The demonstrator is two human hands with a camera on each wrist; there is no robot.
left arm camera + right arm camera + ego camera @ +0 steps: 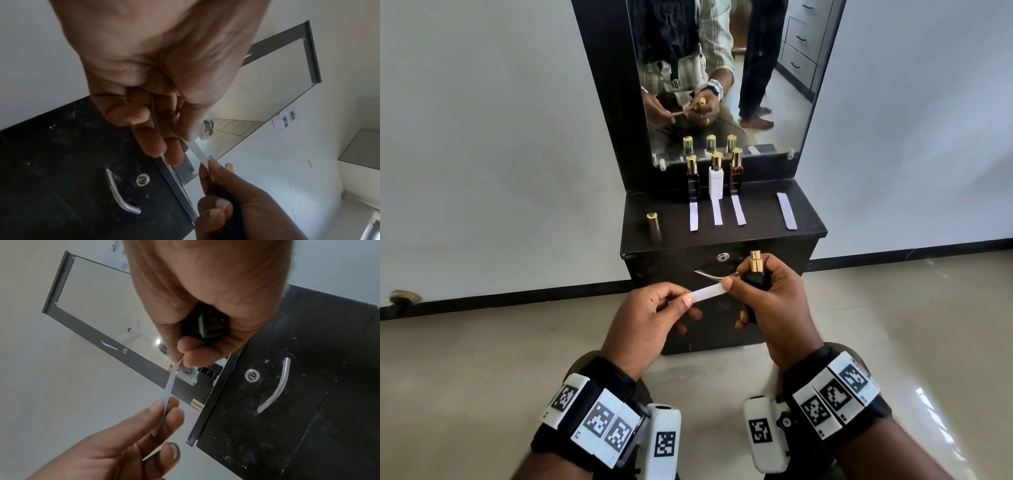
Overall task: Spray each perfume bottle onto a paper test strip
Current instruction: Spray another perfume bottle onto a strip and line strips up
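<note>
Paper strip (708,293) stretches between my two hands, in front of the black cabinet (804,229). My left hand (650,318) pinches one end. My right hand (774,305) is wrapped around a black perfume bottle (756,277) with its gold top bare, and its thumb and finger pinch the other end. Three bottles (715,178) stand on the cabinet, each with a strip (717,213) in front. A gold cap (653,221) stands at the left.
</note>
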